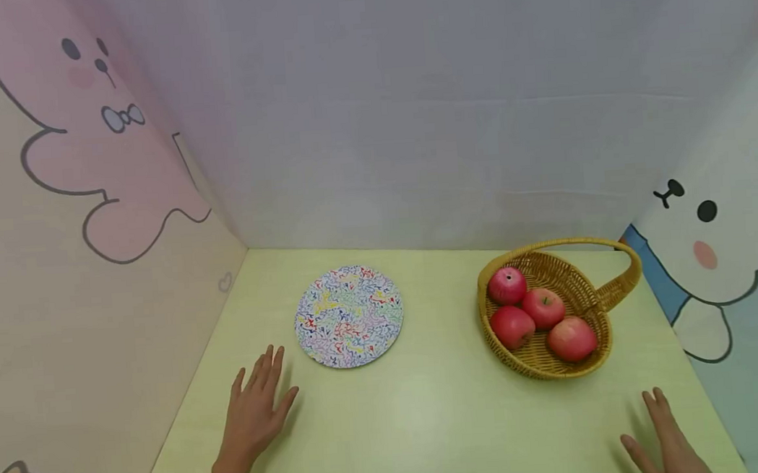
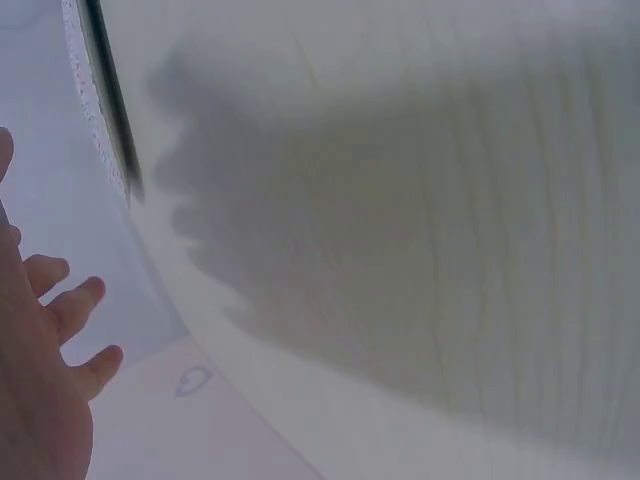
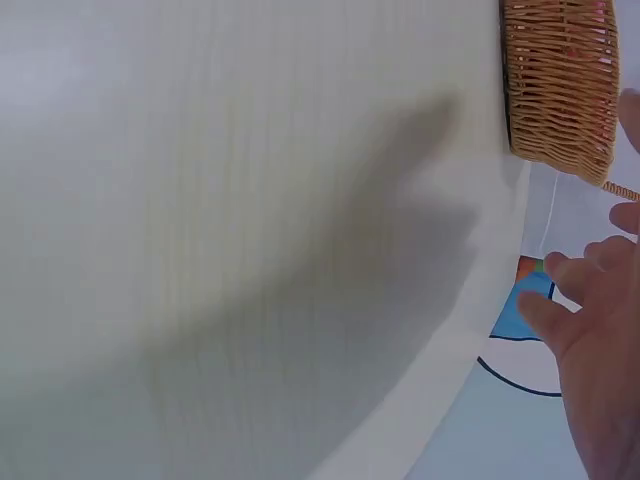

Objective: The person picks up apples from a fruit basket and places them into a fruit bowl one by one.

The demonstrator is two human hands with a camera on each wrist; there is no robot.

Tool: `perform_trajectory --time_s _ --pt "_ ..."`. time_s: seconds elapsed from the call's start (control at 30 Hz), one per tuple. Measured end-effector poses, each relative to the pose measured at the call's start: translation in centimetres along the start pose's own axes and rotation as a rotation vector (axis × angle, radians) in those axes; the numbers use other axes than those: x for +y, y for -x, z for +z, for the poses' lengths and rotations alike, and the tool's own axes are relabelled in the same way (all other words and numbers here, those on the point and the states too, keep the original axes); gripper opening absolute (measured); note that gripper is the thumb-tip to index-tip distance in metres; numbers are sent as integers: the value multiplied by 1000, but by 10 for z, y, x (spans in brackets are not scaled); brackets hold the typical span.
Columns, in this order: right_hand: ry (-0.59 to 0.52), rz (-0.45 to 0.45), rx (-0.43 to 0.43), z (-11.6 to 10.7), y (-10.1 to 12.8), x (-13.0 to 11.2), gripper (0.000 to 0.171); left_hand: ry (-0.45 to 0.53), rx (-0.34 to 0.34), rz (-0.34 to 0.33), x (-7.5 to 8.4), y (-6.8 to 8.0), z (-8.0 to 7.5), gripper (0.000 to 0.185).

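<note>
1. My left hand (image 1: pixel 255 407) lies flat on the table (image 1: pixel 423 422), palm down. My fingers are straight and spread out. It holds nothing.
2. My right hand (image 1: pixel 666 439) is at the near right edge of the table, partly cut off at the bottom of the head view. Its fingers are straight too, and it holds nothing.
3. The plate (image 1: pixel 348 315) with colorful squiggles sits just up and right of my left hand. They do not touch.
4. The basket (image 1: pixel 594 303) stands past my right hand, well apart from it. Four red apples (image 1: pixel 542 307) lie inside, close together. Its handle curves over the far side.
5. Nothing lies on the table between my hands and these things.
6. Walls with a pink bunny (image 1: pixel 106 137) and a white bunny (image 1: pixel 718 237) stand on each side.
</note>
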State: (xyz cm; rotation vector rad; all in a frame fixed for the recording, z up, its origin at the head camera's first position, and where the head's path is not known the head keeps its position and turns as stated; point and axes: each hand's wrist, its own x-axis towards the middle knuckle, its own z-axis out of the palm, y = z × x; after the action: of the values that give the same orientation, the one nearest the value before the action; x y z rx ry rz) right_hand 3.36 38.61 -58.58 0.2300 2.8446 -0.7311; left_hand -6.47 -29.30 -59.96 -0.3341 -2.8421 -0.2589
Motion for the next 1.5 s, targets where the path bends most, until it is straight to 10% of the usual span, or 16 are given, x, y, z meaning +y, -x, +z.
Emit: perform_trajectory --time_s 0.27,0.53,0.93,1.3,1.5 --pt "-108 18 216 3 4 -17 75 72 202 95 13 -8 0 61" --pt "-343 -121 464 14 2 -31 56 160 268 116 35 -20 2 68" --pt "-618 -94 430 17 -15 -43 53 255 235 192 69 -37 8 52" --pt "-1204 -187 385 26 -39 -51 41 307 207 375 112 -73 10 55" --pt "-1253 -26 359 23 -44 -53 55 279 199 478 137 -94 9 53"
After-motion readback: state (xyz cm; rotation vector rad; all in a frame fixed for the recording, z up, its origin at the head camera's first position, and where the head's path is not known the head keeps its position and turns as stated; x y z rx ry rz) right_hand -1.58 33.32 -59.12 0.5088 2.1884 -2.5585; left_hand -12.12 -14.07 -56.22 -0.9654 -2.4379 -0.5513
